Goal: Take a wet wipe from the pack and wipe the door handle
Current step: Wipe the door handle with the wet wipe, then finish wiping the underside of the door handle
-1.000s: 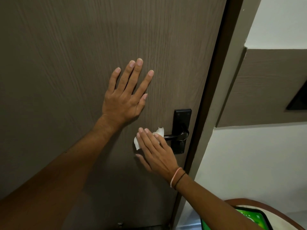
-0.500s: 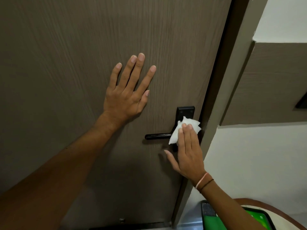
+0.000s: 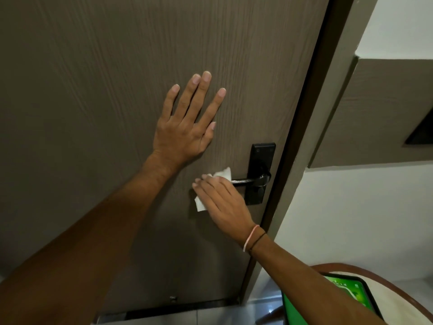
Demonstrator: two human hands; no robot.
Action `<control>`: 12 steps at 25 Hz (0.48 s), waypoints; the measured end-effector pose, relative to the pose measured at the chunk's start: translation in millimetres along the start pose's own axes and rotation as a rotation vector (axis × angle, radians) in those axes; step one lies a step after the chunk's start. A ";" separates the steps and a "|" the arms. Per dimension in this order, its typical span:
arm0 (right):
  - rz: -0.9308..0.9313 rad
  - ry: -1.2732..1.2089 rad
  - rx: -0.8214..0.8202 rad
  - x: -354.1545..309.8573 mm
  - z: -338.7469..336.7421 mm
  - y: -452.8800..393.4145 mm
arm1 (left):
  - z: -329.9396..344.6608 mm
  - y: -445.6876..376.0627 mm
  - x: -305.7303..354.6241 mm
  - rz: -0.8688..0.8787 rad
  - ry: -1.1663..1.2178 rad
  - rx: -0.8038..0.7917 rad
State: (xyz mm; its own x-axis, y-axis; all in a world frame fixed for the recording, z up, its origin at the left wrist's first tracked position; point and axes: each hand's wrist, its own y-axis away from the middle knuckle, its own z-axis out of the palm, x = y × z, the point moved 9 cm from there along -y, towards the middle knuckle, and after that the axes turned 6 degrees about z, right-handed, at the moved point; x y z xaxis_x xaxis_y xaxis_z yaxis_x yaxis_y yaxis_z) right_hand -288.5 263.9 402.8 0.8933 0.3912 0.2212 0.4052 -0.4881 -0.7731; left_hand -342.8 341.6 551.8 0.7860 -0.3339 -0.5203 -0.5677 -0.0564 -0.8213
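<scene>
**A:** What fills the view?

**B:** One large brown door [image 3: 105, 113], closed against its frame. One left hand [image 3: 185, 130] lies flat on it, fingers spread, holding nothing. Lower right, one round table [image 3: 398, 285] edge carries one green-screened tablet [image 3: 328, 301].

**A:** And the handle?

**B:** One black door handle [image 3: 248, 181], a lever on a tall backplate near the door's right edge. The right hand [image 3: 220, 198] covers the lever's free end, fingers curled loosely over one white wet wipe [image 3: 223, 173], pressing it onto the lever. Wipe corners show above and below the fingers. Two bands [image 3: 254, 238] circle that wrist. The pack is not in view.

**A:** How should the wiping go?

**B:** I would wrap the wipe around the lever, not just over its top, slide along its full length to the backplate, and brace the door with the flat hand.
</scene>
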 end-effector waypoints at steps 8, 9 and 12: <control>1.170 -0.919 -0.101 72.8 -64.1 131.6 | -19.8 -6.7 24.7 -0.199 0.098 -0.131; 1.377 -0.982 -0.043 88.9 -76.7 158.9 | -28.3 -6.9 42.0 -0.278 0.177 -0.158; 1.753 -1.140 -0.052 120.2 -108.2 218.5 | -68.7 1.1 130.7 -0.472 0.604 -0.175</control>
State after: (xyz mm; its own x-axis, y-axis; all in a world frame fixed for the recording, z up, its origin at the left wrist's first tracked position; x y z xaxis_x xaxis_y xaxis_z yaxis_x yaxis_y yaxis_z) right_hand -71.6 119.9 324.9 -0.2273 -0.2147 -0.9499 -0.5153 -0.8011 0.3044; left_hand -257.4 233.2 498.9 0.7128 -0.6887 0.1330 -0.2769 -0.4505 -0.8488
